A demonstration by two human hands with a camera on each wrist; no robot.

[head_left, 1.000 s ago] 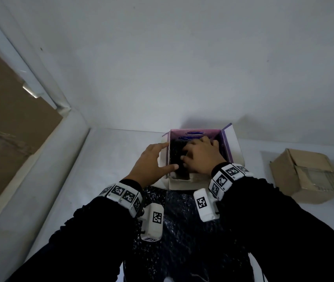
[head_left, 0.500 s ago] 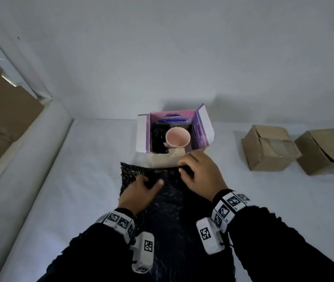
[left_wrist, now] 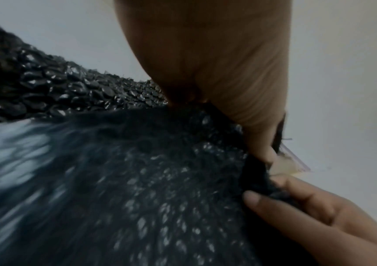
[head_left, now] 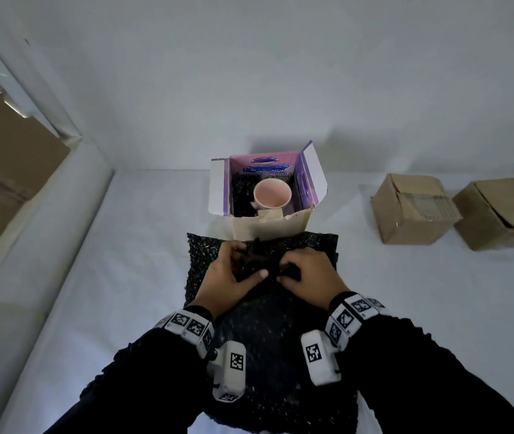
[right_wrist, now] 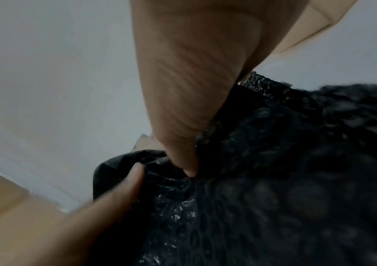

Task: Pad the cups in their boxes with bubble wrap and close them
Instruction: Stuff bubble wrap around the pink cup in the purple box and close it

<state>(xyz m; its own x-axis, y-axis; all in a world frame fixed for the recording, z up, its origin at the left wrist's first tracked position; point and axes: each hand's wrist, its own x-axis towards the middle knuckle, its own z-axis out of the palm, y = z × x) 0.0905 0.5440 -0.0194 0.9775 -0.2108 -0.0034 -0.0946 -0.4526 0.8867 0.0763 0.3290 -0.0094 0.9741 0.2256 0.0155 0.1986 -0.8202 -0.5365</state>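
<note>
Head view — white table (head_left: 124, 277), wall (head_left: 249, 73).

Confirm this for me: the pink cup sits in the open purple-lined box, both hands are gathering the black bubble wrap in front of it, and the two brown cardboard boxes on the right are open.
One detail is wrong. The head view shows the two brown cardboard boxes with their flaps closed, not open. The rest holds: the pink cup sits in the open purple-lined box, and the left hand and right hand gather the black bubble wrap in front of it.

Plain white wall (head_left: 249, 73), dim light
</note>
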